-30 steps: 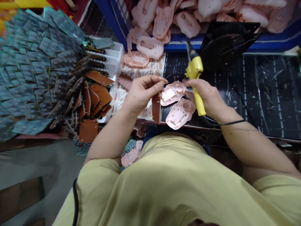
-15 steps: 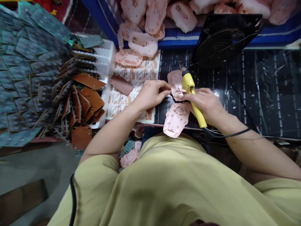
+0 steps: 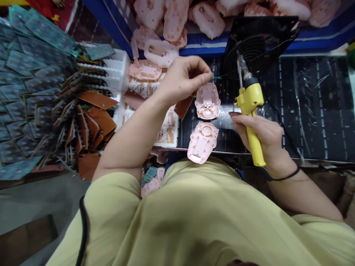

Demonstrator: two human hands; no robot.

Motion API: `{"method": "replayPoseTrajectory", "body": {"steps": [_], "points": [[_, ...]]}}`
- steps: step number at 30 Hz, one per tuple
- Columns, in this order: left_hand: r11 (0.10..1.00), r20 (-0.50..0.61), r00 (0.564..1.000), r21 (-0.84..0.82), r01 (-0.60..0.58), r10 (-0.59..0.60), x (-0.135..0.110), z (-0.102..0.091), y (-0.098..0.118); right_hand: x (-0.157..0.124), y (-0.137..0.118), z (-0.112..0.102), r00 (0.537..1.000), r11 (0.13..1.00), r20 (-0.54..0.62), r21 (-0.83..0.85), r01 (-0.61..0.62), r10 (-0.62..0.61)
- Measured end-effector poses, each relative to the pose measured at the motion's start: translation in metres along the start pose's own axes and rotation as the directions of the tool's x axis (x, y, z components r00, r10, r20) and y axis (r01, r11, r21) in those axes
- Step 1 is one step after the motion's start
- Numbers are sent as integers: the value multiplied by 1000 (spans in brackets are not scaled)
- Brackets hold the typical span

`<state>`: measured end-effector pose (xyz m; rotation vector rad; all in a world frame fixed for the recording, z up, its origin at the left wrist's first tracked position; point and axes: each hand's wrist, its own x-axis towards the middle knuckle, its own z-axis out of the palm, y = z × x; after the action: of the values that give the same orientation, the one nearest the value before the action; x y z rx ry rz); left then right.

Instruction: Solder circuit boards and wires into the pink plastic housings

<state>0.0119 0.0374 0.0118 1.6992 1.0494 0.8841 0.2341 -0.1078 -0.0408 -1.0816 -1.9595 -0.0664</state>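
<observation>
My left hand [image 3: 183, 79] is raised above the bench with its fingers pinched on thin wires, and a brown circuit board [image 3: 183, 106] hangs below it. My right hand [image 3: 262, 138] is closed round the handle of a yellow soldering iron [image 3: 250, 111], tip pointing up and away. Two pink plastic shells lie on the black mat between my hands: one [image 3: 207, 101] farther off, one [image 3: 202, 142] at the bench edge.
A black fan [image 3: 257, 46] stands behind the iron. More pink shells [image 3: 166, 26] are heaped in a blue tray at the back. Brown boards [image 3: 94, 118] and green circuit boards [image 3: 30, 74] are piled at the left beside a white tray [image 3: 122, 70].
My left hand has lifted up and away from the pink shell, drawing the brown board up with it. My right hand has pulled the iron back to the right, tip now upward.
</observation>
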Motion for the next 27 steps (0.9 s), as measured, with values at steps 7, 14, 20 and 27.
{"method": "replayPoseTrajectory", "body": {"steps": [7, 14, 20, 27], "points": [[990, 143, 983, -69, 123, -112, 24, -2, -29, -7, 9, 8, 999, 999, 8, -2, -45, 45], [988, 409, 909, 157, 14, -77, 52, 0, -41, -8, 9, 17, 996, 997, 68, -51, -60, 64], [863, 356, 920, 504, -42, -163, 28, 2, -23, -6, 7, 20, 996, 995, 70, -75, 63, -58], [617, 225, 969, 778, -114, -105, -32, -4, -8, -6, 9, 0, 991, 995, -88, -28, 96, -98]]}}
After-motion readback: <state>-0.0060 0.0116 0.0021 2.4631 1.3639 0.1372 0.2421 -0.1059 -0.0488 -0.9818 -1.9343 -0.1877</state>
